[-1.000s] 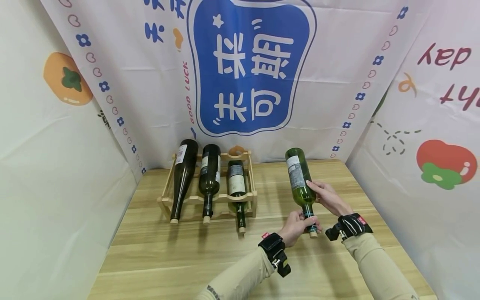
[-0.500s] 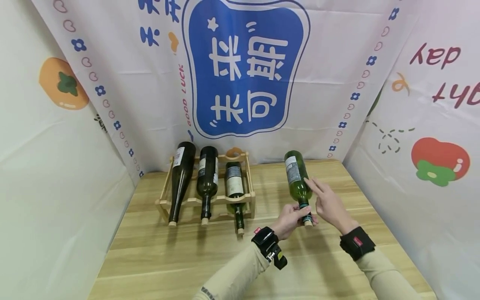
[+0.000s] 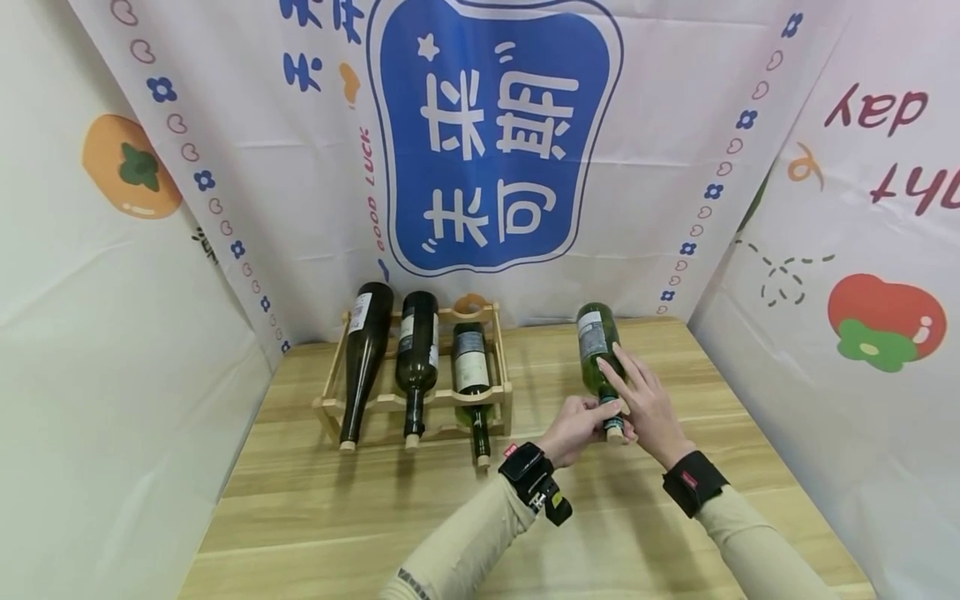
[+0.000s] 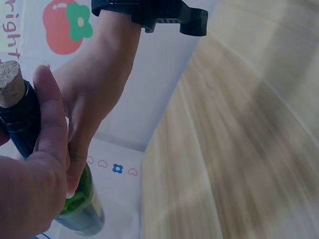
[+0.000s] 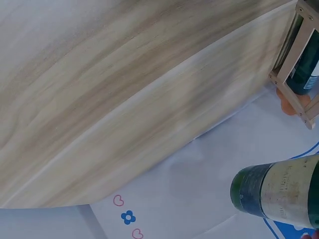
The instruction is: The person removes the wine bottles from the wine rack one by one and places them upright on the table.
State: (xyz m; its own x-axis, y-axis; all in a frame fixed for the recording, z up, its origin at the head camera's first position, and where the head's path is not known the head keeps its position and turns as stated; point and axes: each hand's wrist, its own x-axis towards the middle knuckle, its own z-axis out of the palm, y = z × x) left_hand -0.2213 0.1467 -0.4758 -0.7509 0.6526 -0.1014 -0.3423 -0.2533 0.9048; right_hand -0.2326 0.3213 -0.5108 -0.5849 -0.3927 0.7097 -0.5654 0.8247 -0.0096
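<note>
A green wine bottle [image 3: 594,337] with a cork in its mouth is held tilted over the right part of the table, base toward the back wall. My left hand [image 3: 576,427] grips its neck near the cork [image 4: 11,84]. My right hand [image 3: 651,415] lies along the bottle's right side, its fingers fairly straight and touching the shoulder and lower body. In the right wrist view the bottle's base and pale label [image 5: 286,191] show, with only a sliver of the right hand at the frame's edge.
Left of the hands, a wooden wine rack [image 3: 390,402] stands against the back wall. Two dark bottles [image 3: 367,350] [image 3: 417,346] lie on its upper level, and a green bottle [image 3: 472,367] sits lower at its right. Printed cloth walls [image 3: 300,167] enclose the wooden table [image 3: 330,517].
My right hand has turned and slid from the bottle's side onto its shoulder, fingers straightening. The bottle's neck, in my left hand, has risen slightly away from me. The rack is unchanged.
</note>
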